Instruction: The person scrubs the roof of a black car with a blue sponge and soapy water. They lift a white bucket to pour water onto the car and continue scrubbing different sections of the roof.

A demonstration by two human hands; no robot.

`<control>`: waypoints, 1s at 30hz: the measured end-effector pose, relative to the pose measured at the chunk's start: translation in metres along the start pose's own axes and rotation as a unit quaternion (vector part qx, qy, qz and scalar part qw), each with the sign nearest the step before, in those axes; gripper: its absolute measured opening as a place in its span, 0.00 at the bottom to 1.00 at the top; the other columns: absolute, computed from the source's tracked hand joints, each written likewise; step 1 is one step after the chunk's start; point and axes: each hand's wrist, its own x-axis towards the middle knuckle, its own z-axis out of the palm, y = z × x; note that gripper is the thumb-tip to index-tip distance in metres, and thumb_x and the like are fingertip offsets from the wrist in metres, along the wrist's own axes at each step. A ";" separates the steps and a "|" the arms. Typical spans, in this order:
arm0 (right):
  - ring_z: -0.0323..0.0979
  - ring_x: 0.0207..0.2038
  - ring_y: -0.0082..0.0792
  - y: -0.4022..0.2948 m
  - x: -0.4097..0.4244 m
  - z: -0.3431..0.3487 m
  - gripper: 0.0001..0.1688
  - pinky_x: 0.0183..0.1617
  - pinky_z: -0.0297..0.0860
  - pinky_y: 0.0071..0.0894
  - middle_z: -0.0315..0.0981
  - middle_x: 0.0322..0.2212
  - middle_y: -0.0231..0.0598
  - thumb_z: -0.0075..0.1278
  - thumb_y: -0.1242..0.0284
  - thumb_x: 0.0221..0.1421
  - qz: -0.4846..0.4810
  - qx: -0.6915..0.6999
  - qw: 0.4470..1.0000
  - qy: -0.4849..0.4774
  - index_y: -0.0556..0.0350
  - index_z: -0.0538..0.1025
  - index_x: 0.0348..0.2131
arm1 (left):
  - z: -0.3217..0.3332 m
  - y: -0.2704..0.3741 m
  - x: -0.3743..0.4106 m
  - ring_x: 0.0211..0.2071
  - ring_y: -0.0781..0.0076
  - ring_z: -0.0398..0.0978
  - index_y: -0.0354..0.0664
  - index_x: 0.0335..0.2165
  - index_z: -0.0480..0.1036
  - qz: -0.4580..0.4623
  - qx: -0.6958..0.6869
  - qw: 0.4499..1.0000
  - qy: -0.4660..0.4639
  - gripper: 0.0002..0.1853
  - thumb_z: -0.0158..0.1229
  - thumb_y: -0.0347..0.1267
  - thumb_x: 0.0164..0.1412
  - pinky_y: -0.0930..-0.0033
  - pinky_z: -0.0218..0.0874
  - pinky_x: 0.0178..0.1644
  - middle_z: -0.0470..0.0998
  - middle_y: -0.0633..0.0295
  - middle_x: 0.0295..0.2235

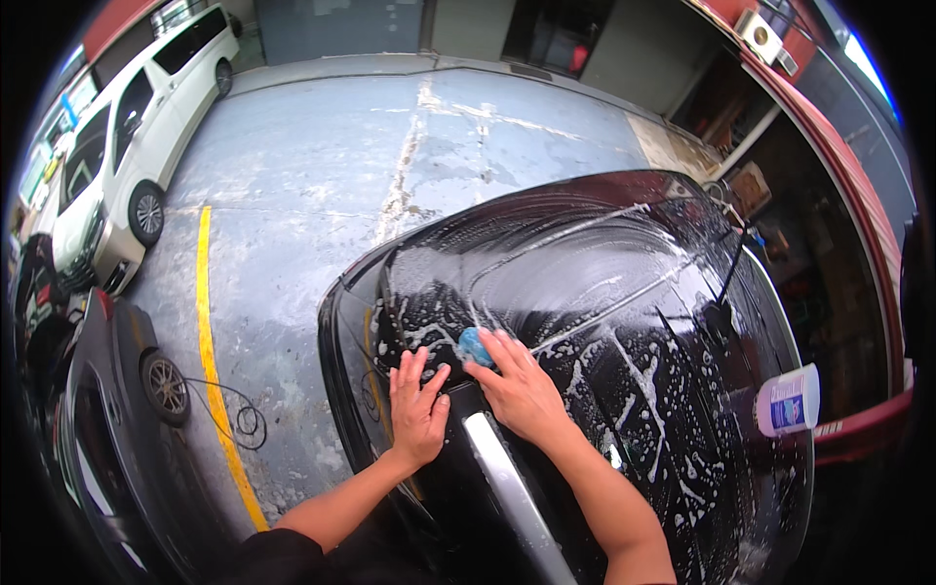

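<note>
My right hand (523, 384) reaches onto the wet black car (585, 380), its fingers over a small blue pad or lump (475, 346). Part of the blue piece sticks out left of my fingertips; my fingers hide the rest. Beside it my left hand (420, 409) lies with fingers spread, seemingly resting on the glossy surface and holding nothing. White suds cover much of the bodywork, with swirled streaks farther off. Between my forearms runs a silver strip (504, 482) beaded with water.
A translucent tub (787, 400) with a printed label stands on the car at the right. Leftward are a yellow floor line (208, 351), a coiled dark hose or cable (248, 424), a dark grey car (110, 417) and a white van (146, 124). A red-edged awning (841, 146) borders the right.
</note>
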 end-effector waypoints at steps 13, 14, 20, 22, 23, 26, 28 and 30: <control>0.50 0.74 0.61 -0.125 -0.300 -0.057 0.45 0.76 0.45 0.67 0.52 0.72 0.55 0.48 0.42 0.66 0.369 -0.187 0.910 -0.038 0.52 0.67 0.69 | 0.045 0.055 0.070 0.74 0.46 0.51 0.55 0.67 0.66 0.244 0.168 0.942 -0.159 0.32 0.55 0.51 0.71 0.37 0.39 0.76 0.60 0.47 0.70; 0.49 0.74 0.61 -0.131 -0.328 -0.064 0.47 0.76 0.44 0.67 0.51 0.73 0.55 0.46 0.41 0.66 0.393 -0.194 0.898 -0.036 0.52 0.66 0.70 | 0.047 0.041 0.076 0.72 0.46 0.55 0.53 0.66 0.68 0.258 0.175 0.940 -0.137 0.30 0.56 0.48 0.71 0.39 0.43 0.75 0.63 0.48 0.69; 0.50 0.74 0.61 -0.203 -0.502 -0.092 0.37 0.76 0.48 0.60 0.49 0.73 0.57 0.45 0.55 0.72 0.623 -0.204 0.751 0.074 0.58 0.64 0.70 | 0.019 0.007 0.104 0.58 0.45 0.73 0.47 0.59 0.73 0.284 0.173 0.940 -0.081 0.24 0.63 0.32 0.65 0.52 0.68 0.61 0.74 0.48 0.58; 0.58 0.69 0.61 -0.232 -0.516 -0.087 0.30 0.72 0.56 0.55 0.57 0.68 0.59 0.52 0.67 0.69 0.656 -0.162 0.716 0.175 0.63 0.70 0.64 | 0.015 0.011 0.109 0.56 0.45 0.74 0.43 0.56 0.74 0.278 0.216 0.929 -0.110 0.23 0.64 0.31 0.63 0.52 0.69 0.59 0.75 0.48 0.55; 0.66 0.61 0.58 -0.245 -0.517 -0.077 0.22 0.67 0.61 0.55 0.65 0.59 0.58 0.51 0.69 0.68 0.647 -0.169 0.706 0.231 0.65 0.75 0.55 | 0.014 0.011 0.107 0.55 0.46 0.74 0.41 0.55 0.74 0.262 0.218 0.932 -0.120 0.23 0.64 0.31 0.62 0.53 0.69 0.59 0.75 0.48 0.54; 0.70 0.47 0.53 -0.272 -0.489 -0.045 0.11 0.53 0.64 0.51 0.70 0.41 0.49 0.49 0.70 0.69 0.596 -0.233 0.733 0.232 0.60 0.77 0.40 | 0.008 -0.005 0.117 0.50 0.48 0.76 0.35 0.50 0.75 0.254 0.207 0.942 -0.075 0.22 0.65 0.29 0.56 0.51 0.70 0.56 0.77 0.48 0.49; 0.69 0.40 0.50 -0.276 -0.470 -0.034 0.13 0.46 0.62 0.49 0.70 0.34 0.44 0.49 0.66 0.68 0.551 -0.301 0.744 0.228 0.55 0.76 0.33 | 0.011 -0.006 0.111 0.49 0.46 0.76 0.35 0.45 0.75 0.192 0.198 0.960 -0.051 0.19 0.66 0.29 0.55 0.50 0.70 0.55 0.77 0.48 0.46; 0.69 0.39 0.49 -0.274 -0.467 -0.033 0.13 0.45 0.62 0.50 0.70 0.33 0.42 0.49 0.66 0.67 0.606 -0.275 0.712 0.223 0.55 0.76 0.32 | 0.013 0.012 0.092 0.49 0.45 0.77 0.35 0.42 0.77 0.135 0.134 0.981 -0.048 0.17 0.66 0.29 0.54 0.49 0.70 0.56 0.79 0.47 0.44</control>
